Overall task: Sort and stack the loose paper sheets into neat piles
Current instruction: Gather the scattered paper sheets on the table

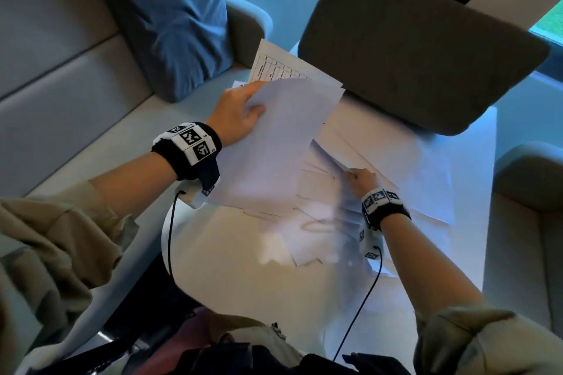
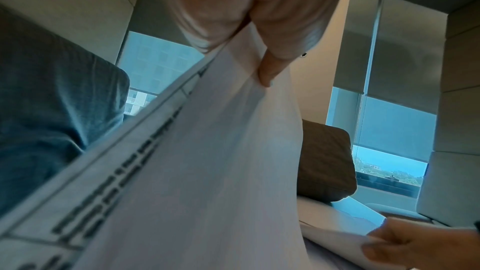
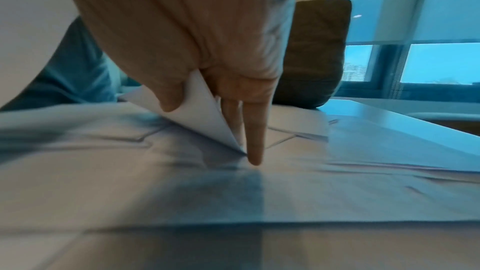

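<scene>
Left hand [image 1: 236, 114] grips a held stack of sheets [image 1: 274, 143] above the white table [image 1: 243, 292]; right hand [image 1: 361, 178] pinches a loose sheet's corner [image 3: 205, 110] among scattered papers [image 1: 396, 161], beside a brown cushion [image 1: 420, 49] and window [image 2: 392, 130].

I see a white table [image 1: 350, 307] carrying a loose spread of paper sheets [image 1: 380, 167], overlapping at odd angles. A brown cushion [image 1: 420, 49] seems to rest on its far edge, though I can't tell for sure.
</scene>
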### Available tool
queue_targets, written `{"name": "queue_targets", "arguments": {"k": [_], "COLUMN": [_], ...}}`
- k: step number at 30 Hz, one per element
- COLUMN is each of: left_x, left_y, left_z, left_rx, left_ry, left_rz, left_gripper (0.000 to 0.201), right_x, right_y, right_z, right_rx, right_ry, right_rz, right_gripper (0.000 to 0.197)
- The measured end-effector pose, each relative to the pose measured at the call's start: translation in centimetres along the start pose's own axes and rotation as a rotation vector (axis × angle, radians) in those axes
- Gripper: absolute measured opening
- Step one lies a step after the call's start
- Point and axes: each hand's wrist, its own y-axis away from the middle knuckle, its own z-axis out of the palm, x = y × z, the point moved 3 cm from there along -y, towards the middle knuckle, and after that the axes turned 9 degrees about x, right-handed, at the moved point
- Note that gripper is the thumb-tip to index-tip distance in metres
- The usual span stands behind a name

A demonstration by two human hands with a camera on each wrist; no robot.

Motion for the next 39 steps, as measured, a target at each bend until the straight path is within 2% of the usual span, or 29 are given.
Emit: {"name": "queue_targets", "arguments": {"k": [3, 7, 9, 11, 14, 17, 20, 23, 25, 27, 29, 31, 33, 35, 36, 37, 39], "left_x": [0.9, 2.1, 2.8, 3.7, 4.0, 4.4, 5.5, 8.3, 9.8, 10.5, 11.2, 11.9, 12.0, 11.9, 11.7, 11.6, 11.7], "left_y": [-0.2, -1.3, -1.8, -2.1, -2.6, -3.6, -4.3, -3.4, -2.5, -1.9, -1.2, -0.9, -0.7, -0.9, -1.1, -1.3, -1.7], "left_z": [0.3, 0.4, 0.7, 1.3, 2.8, 3.7, 3.6, 3.2, 3.3, 3.3, 3.1, 3.0, 3.4, 3.5, 3.4, 3.2, 2.7], "left_rx": [-0.001, -0.011, -0.021, -0.037, -0.081, -0.029, 0.008, -0.074, -0.124, -0.162, -0.195, -0.195, -0.143, -0.096, -0.082, -0.082, -0.089], "left_ry": [-0.006, 0.033, -0.014, -0.033, -0.016, 0.036, 0.169, 0.444, 0.541, 0.587, 0.623, 0.554, 0.450, 0.430, 0.450, 0.474, 0.513], "left_rz": [0.023, 0.019, -0.016, 0.024, 0.096, 0.135, 0.080, 0.091, 0.073, 0.057, 0.090, 0.178, 0.282, 0.281, 0.244, 0.216, 0.204], "left_gripper": [0.044, 0.067, 0.075, 0.077, 0.077, 0.058, 0.041, 0.035, 0.048, 0.068, 0.071, 0.072, 0.061, 0.042, 0.038, 0.036, 0.034], "right_x": [1.4, 2.8, 3.3, 3.2, 2.2, 0.8, 0.1, -0.1, -0.1, 0.0, -0.1, -0.1, -0.1, -0.3, -0.2, 0.0, 0.6], "right_y": [1.3, 3.7, 5.2, 6.6, 8.4, 10.3, 11.0, 10.8, 10.6, 10.3, 10.1, 10.0, 10.0, 10.1, 9.9, 9.8, 8.9], "right_z": [-2.3, -7.7, -11.0, -13.9, -17.0, -19.2, -20.3, -20.5, -20.2, -20.0, -19.9, -19.8, -19.6, -19.1, -18.7, -18.3, -16.9], "right_rx": [0.147, 0.555, 0.753, 0.863, 0.890, 0.892, 0.917, 0.975, 1.011, 1.034, 1.050, 1.059, 1.052, 1.024, 0.999, 0.956, 0.815], "right_ry": [-0.172, -0.386, -0.502, -0.586, -0.601, -0.543, -0.529, -0.596, -0.660, -0.710, -0.753, -0.814, -0.890, -0.963, -1.004, -1.057, -1.194], "right_rz": [0.021, 0.103, 0.155, 0.116, -0.106, -0.346, -0.419, -0.376, -0.329, -0.279, -0.238, -0.201, -0.156, -0.106, -0.073, -0.036, 0.068], "right_gripper": [0.028, 0.039, 0.035, 0.032, 0.029, 0.031, 0.029, 0.026, 0.026, 0.025, 0.026, 0.026, 0.025, 0.025, 0.032, 0.047, 0.090]}}
